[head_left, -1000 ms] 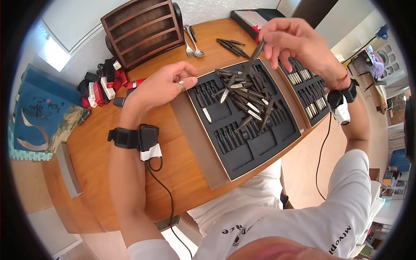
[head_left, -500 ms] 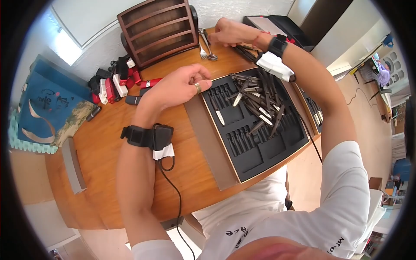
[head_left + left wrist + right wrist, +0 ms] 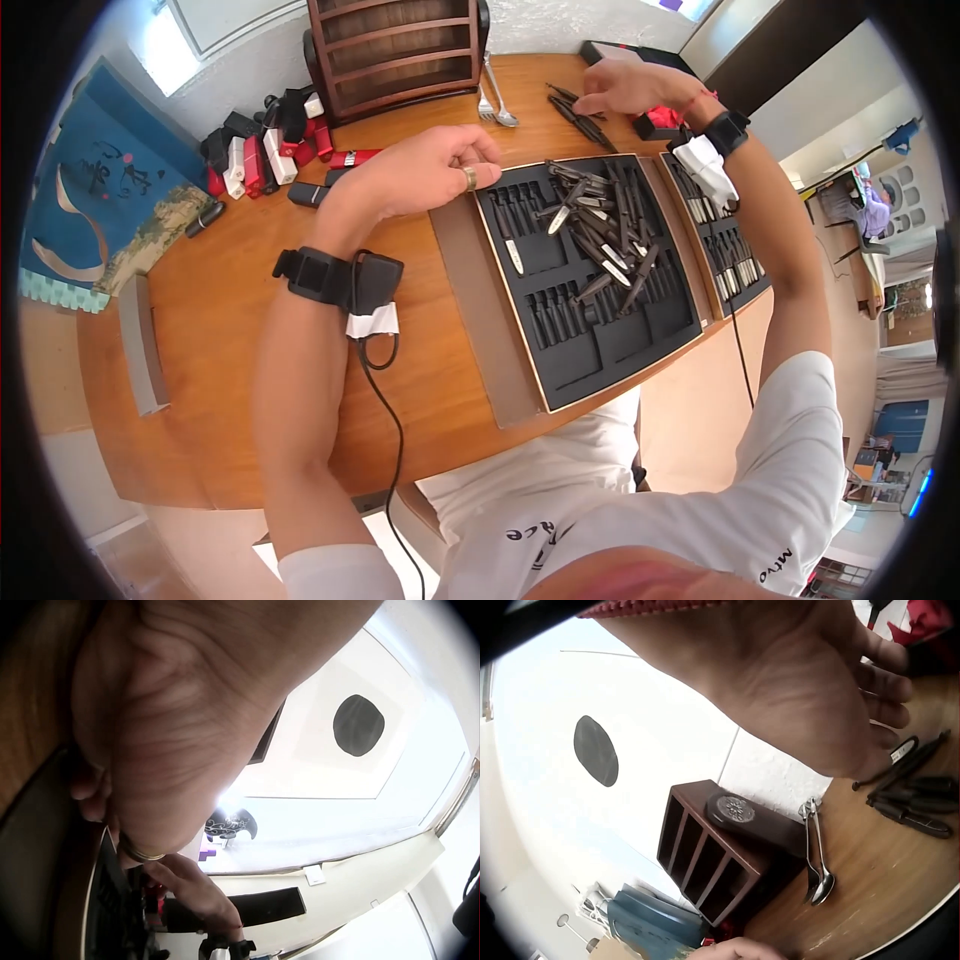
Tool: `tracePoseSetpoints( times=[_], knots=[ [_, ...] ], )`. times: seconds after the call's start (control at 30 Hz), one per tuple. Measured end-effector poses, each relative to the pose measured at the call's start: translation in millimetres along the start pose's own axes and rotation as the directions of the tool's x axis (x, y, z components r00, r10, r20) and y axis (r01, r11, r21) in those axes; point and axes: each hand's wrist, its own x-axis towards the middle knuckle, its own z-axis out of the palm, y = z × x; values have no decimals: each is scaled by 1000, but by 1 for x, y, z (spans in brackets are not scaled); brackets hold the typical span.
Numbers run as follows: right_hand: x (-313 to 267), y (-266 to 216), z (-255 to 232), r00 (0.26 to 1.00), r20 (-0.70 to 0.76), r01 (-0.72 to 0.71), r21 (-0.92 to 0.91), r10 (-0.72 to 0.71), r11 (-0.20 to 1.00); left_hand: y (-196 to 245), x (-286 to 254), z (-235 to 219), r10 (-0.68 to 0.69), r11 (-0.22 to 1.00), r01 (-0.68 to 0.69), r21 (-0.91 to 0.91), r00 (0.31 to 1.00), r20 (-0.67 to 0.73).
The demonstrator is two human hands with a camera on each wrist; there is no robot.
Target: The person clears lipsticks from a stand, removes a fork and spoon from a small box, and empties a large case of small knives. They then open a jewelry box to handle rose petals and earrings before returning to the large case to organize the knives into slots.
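My left hand (image 3: 425, 172), a ring on one finger, lies at the far left corner of a shallow black tray (image 3: 625, 345), fingers loosely bent and thumb right at the rim. Jumbled on the tray is a heap of slim dark pieces (image 3: 610, 225), some with silvery strips. My right hand (image 3: 632, 88) hovers beyond the tray, over a small pile of similar slim black pieces (image 3: 583, 122). In the right wrist view its fingers (image 3: 885, 682) are spread and loosely bent, with nothing seen between them, close to the pile (image 3: 915, 802).
A second tray (image 3: 735, 255) with rows of pieces stands to the right. At the back are a fork and spoon (image 3: 503, 105), a brown wooden rack (image 3: 395, 55) and a black box (image 3: 640, 55). Red, white and black small boxes (image 3: 262, 155) and a blue bag (image 3: 130, 185) lie left.
My right hand has carried a slim dark piece from the heap to the back pile; now it is back a little to the right without it. The left hand stays at the tray's corner.
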Motion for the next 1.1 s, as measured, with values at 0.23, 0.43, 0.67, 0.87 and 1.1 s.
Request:
tracePoseSetpoints(
  times=[0.23,0.43,0.67,0.87,1.1],
  knots=[
    [-13,-9,39,941,-253,250,70,-226,966,3,-1,0,-18,1000,18,6,1000,-6],
    [-5,-2,73,886,-328,254,-244,-327,936,5,-3,1,0,1000,1,12,1000,-7],
    [-35,13,69,875,-402,150,-303,-269,941,1,-2,-2,-3,999,3,52,1000,-8],
    [-152,-60,47,955,-289,157,287,-71,945,11,-7,-2,-4,998,4,69,1000,-10],
    [-227,-101,72,921,-383,173,576,77,799,-6,0,-1,22,996,-21,83,1000,-11]
  ],
)
